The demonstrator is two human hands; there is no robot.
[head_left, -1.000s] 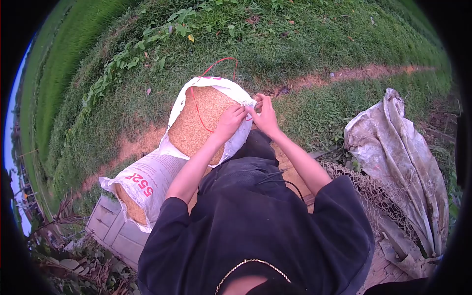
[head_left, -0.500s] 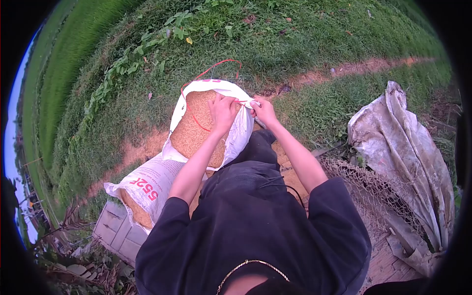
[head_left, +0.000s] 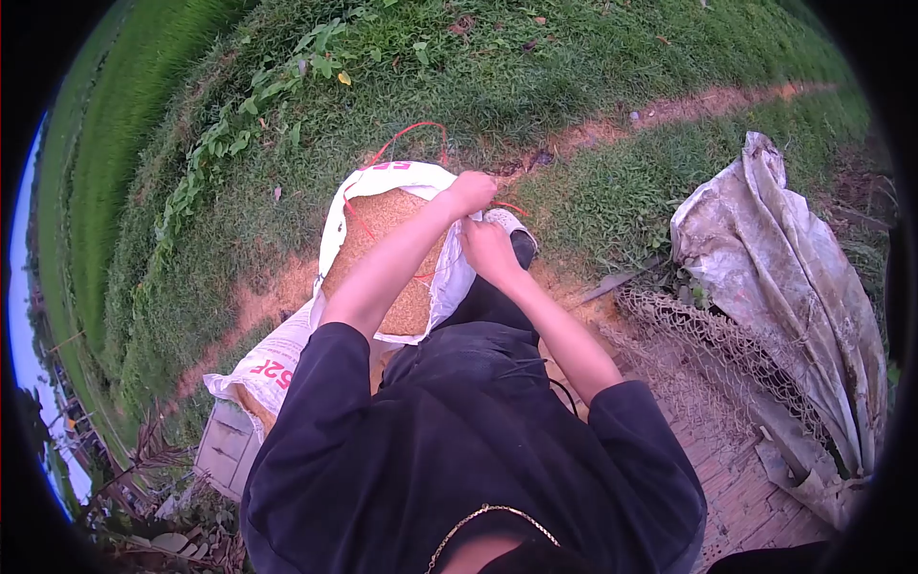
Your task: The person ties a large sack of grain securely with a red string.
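Observation:
A white woven sack [head_left: 337,232] stands open in front of me, filled with brown grain [head_left: 382,251]. A thin red string [head_left: 411,134] runs along its mouth and loops over the far rim. My left hand [head_left: 470,190] is closed in a fist at the sack's near right rim, pulling the red string. My right hand [head_left: 486,247] sits just below it, pinching the white sack edge. A second white sack [head_left: 273,359] with red print lies on its side at my left, grain showing at its open end.
Grass and a bare dirt path [head_left: 708,100] lie beyond the sack. A crumpled grey tarp [head_left: 779,258] and wire mesh [head_left: 688,354] lie at my right. A grey wooden board [head_left: 225,445] sits at lower left among dry leaves.
My left hand has moved from over the grain to the right, up to the sack's rim above my right hand, closing into a fist on the string. The view has tilted slightly.

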